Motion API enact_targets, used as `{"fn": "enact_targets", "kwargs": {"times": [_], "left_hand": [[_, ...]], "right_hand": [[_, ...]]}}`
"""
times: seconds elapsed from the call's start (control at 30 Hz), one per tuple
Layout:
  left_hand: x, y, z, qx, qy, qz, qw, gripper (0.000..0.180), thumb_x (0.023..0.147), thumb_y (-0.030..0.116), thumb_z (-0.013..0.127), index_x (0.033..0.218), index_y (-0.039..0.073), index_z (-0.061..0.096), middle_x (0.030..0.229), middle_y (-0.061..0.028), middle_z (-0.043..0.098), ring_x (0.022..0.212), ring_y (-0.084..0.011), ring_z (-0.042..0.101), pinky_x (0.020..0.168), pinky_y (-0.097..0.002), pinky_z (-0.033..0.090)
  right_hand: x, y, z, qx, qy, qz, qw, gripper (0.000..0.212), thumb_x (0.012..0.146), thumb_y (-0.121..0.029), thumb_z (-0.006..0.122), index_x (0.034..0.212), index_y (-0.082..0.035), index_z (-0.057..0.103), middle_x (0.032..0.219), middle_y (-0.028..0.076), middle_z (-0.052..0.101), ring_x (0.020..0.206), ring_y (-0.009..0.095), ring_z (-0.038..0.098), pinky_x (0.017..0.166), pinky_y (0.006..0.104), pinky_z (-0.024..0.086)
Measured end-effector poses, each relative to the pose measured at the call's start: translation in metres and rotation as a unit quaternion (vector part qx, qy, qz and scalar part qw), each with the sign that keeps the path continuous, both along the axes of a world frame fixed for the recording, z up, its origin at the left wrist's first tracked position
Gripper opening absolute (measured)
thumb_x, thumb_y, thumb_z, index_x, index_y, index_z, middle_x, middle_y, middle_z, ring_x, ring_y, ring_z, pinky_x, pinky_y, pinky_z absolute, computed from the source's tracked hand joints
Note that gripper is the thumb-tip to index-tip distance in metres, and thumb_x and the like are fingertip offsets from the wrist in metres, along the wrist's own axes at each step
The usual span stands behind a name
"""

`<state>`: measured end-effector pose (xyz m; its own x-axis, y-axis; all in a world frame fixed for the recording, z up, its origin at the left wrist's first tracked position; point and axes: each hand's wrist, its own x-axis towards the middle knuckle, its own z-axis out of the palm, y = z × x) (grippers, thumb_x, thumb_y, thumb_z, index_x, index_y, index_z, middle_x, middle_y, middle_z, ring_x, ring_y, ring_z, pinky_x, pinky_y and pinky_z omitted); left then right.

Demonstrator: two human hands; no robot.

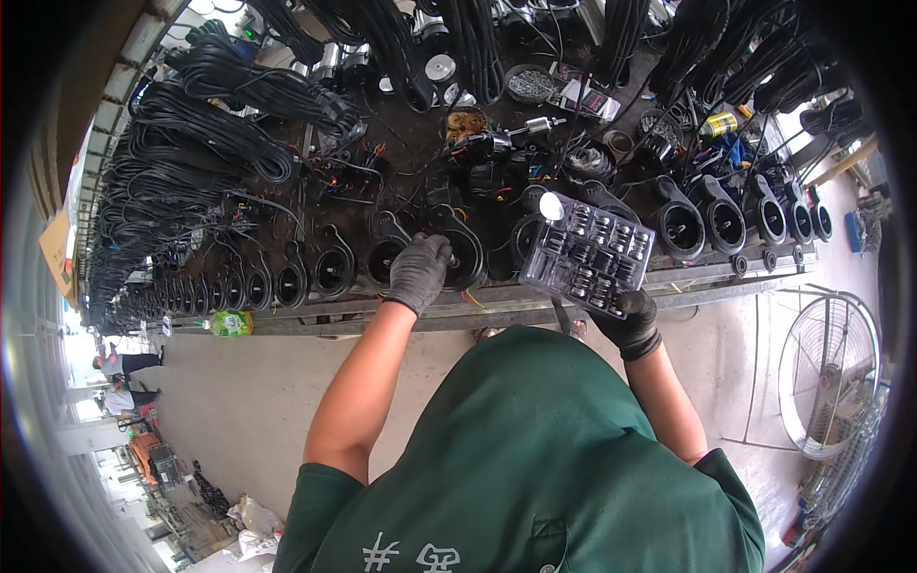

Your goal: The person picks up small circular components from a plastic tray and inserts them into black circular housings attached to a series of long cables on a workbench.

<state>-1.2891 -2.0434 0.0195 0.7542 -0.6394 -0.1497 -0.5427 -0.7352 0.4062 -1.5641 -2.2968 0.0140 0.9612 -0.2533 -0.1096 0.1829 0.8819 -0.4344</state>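
Holding a clear compartmented tray [542,270] tilted above the bench edge: right hand [628,327], dark-gloved, closed on its near right corner. Small, shiny round metal parts fill many cells. Farther back, a round dish [531,101] of small silvery hardware. Left hand [418,274], grey-gloved, fingers bent at a black cup-shaped housing [465,256]; fingertips poorly seen, cannot tell whether they pinch anything. Housing: round, deep-rimmed, metal at centre, standing in the bench-edge row.
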Motion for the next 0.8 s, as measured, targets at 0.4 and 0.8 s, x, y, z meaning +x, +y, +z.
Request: {"fn": "enact_targets", "kwargs": {"times": [0.4, 0.8], "left_hand": [[0.001, -0.013, -0.01, 0.182, -0.057, -0.092, 0.977, 0.024, 0.091, 0.019, 0.069, 0.114, 0.012, 0.07, 0.109, -0.0168, 0.071, 0.103, -0.0378, 0.071, 0.085, -0.0502, 0.058], [-0.005, -0.008, 0.001, 0.15, -0.102, -0.147, 0.972, 0.025, 0.093, 0.017, 0.068, 0.117, 0.012, 0.072, 0.114, -0.0177, 0.067, 0.106, -0.0375, 0.068, 0.092, -0.0492, 0.056]], "right_hand": [[0.004, -0.011, 0.011, 0.025, -0.025, 0.016, 0.999, 0.097, 0.061, -0.011, 0.079, 0.152, -0.001, 0.048, 0.148, 0.017, 0.059, 0.137, 0.037, 0.055, 0.124, 0.0512, 0.037], [0.003, -0.019, 0.002, 0.025, -0.022, 0.056, 0.998, 0.09, 0.065, -0.021, 0.083, 0.147, 0.001, 0.053, 0.14, 0.016, 0.065, 0.128, 0.032, 0.062, 0.116, 0.0462, 0.046]]}}
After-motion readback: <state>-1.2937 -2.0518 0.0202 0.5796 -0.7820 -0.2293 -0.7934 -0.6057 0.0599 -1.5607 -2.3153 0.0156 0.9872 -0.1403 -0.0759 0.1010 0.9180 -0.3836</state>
